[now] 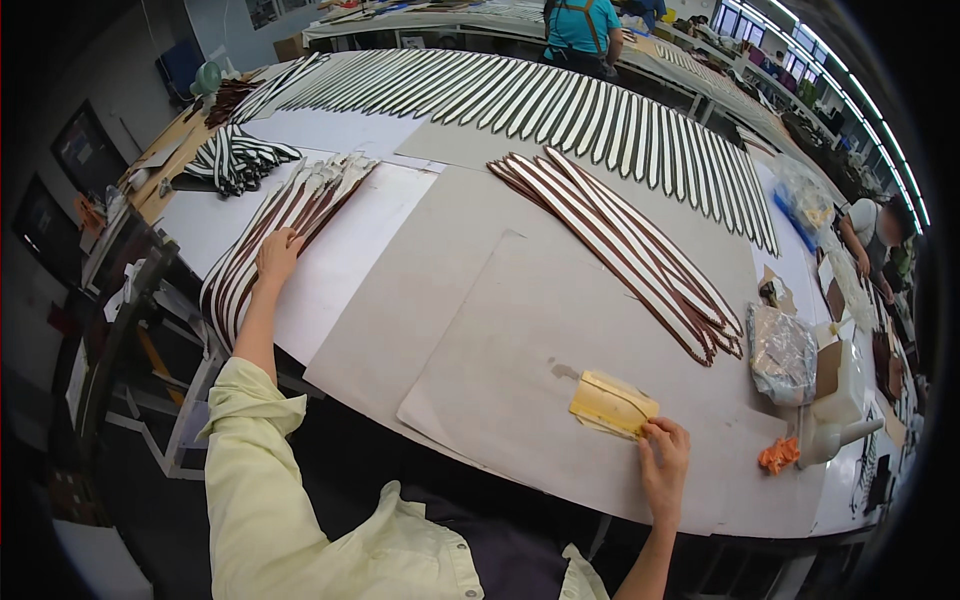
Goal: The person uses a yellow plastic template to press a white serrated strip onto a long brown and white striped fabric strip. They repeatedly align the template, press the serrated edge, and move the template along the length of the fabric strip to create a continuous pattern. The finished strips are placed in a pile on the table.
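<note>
My left hand [278,256] is at the table's left side, its fingers curled on a bundle of brown-and-white strips [318,200]. The bundle's near ends droop over the table edge. Close to the front edge, my right hand [665,462] has its thumb and fingers drawn together at the lower right corner of a yellow rectangular piece [612,402]. That piece lies flat, with a dark curved line across it and layered edges. Ahead of it, more brown-edged white strips [625,250] lie in a loose, crossing pile.
A long row of dark-edged white strips [520,95] fans across the table's far side. Black-and-white strips [235,160] are heaped at the left. On the right are a clear plastic bag [783,352], a white bottle [825,440] and a crumpled orange thing [778,456]. Other people stand beyond the table.
</note>
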### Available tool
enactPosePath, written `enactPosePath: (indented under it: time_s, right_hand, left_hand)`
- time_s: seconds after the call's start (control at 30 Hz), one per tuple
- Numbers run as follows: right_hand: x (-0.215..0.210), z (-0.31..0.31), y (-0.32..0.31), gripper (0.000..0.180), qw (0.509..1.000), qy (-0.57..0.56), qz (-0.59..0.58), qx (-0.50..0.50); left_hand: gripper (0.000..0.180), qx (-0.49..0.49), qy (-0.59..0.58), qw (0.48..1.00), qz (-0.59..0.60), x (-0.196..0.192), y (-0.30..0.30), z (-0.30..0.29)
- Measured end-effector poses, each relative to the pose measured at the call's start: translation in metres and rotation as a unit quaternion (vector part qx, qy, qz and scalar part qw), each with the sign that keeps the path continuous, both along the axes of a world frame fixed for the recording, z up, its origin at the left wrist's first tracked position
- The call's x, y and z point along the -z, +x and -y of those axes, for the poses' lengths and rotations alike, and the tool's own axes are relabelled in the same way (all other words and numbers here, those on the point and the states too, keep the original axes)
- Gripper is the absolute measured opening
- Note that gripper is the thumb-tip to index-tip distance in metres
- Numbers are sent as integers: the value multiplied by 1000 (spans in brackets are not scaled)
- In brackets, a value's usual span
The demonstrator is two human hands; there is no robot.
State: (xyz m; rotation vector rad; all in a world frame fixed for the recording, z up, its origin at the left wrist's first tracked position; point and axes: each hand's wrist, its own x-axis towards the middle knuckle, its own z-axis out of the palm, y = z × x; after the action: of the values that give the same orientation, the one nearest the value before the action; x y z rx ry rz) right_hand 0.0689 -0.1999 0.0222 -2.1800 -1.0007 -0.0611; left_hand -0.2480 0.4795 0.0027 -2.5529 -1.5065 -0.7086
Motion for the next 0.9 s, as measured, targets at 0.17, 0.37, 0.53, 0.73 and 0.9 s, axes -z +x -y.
enactPosePath:
  time_s: [0.17,0.37,0.53,0.73,0.9]
  right_hand:
    - [-3,-8,-8,22,996,-22,69,47]
    - [-27,-92,-58,31,921,156,-342,-100]
    - [-42,-150,-82,31,679,322,-653,-100]
    - [-43,-101,-61,24,707,372,-596,-82]
    - [-32,-118,-52,32,695,321,-638,-85]
  left_hand:
    - [23,143,54,972,181,-27,12,68]
    - [31,346,111,921,139,-52,72,263]
    - [53,494,90,864,31,-68,65,350]
    - [66,275,-53,955,-97,-96,-35,294]
    - [75,145,206,957,-145,-171,-3,271]
